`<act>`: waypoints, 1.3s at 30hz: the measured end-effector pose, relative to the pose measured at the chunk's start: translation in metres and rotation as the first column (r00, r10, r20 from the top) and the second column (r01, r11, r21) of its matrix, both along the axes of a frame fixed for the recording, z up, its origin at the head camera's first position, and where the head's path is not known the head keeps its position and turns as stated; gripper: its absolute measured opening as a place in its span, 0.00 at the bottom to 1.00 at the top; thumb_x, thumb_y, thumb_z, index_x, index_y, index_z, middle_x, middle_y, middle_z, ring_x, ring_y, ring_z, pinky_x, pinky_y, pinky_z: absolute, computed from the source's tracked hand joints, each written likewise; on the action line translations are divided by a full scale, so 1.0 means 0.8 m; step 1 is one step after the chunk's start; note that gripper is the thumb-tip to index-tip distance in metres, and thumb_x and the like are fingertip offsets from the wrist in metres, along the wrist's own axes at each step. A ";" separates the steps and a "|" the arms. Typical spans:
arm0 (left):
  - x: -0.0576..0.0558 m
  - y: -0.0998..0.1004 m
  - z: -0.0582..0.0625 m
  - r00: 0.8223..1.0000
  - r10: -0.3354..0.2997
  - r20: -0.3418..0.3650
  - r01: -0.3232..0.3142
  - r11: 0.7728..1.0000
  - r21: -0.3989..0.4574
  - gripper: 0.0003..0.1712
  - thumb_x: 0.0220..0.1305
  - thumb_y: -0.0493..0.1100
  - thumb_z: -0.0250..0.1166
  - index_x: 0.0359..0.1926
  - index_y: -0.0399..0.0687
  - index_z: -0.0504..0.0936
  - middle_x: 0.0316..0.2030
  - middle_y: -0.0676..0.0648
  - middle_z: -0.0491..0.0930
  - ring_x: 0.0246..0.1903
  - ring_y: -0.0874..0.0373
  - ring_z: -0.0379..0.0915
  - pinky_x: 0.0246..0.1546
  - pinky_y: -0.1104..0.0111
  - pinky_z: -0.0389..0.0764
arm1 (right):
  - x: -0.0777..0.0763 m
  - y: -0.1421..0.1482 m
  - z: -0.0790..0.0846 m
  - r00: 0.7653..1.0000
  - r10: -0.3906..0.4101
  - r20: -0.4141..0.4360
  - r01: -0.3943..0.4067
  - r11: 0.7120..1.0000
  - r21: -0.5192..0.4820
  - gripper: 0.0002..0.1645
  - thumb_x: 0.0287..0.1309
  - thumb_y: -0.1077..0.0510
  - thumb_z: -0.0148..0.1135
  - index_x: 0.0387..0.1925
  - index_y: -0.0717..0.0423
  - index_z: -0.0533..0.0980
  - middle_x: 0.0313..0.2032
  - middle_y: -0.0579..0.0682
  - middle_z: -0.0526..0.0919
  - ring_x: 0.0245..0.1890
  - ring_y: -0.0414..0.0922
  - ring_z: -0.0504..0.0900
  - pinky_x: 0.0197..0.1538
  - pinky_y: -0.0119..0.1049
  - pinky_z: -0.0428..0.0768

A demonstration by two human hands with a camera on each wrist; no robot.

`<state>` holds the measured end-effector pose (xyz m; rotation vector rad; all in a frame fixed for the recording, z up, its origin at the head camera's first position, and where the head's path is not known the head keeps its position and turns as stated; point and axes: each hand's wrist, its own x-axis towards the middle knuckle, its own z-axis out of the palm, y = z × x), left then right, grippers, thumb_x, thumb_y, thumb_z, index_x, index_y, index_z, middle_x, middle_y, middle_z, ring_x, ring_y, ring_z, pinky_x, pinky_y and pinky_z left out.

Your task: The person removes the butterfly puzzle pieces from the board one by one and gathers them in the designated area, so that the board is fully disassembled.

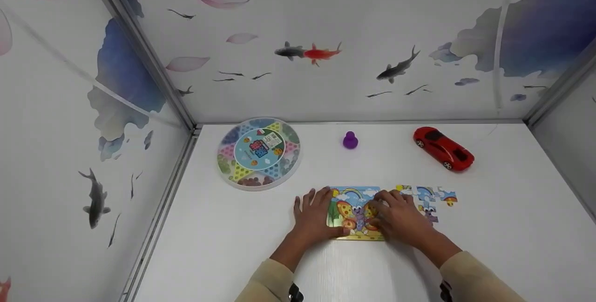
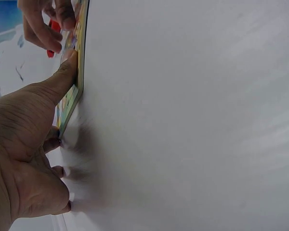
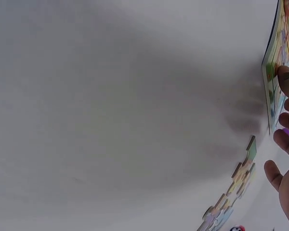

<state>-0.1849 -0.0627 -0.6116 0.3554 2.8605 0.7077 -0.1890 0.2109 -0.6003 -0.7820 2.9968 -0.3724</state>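
Head view | white table is meeting fish-painted walls at metal rails | puzzle is lying flat on table, between hands | left hand is spreading wide, thumb resting on puzzle | right hand is touching puzzle's right side; if it's pinching, I can't tell | pieces are lying beside it | disc, pawn, car are sitting beyond
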 end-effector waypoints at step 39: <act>0.000 0.004 -0.001 1.000 0.016 -0.008 -0.016 0.999 -0.029 0.64 0.56 0.74 0.80 0.86 0.55 0.63 0.85 0.50 0.63 0.85 0.40 0.53 0.84 0.29 0.52 | -0.014 -0.029 0.007 0.988 -0.052 0.146 0.058 0.998 -0.032 0.27 0.66 0.62 0.78 0.64 0.46 0.81 0.61 0.52 0.78 0.63 0.56 0.76 0.69 0.68 0.81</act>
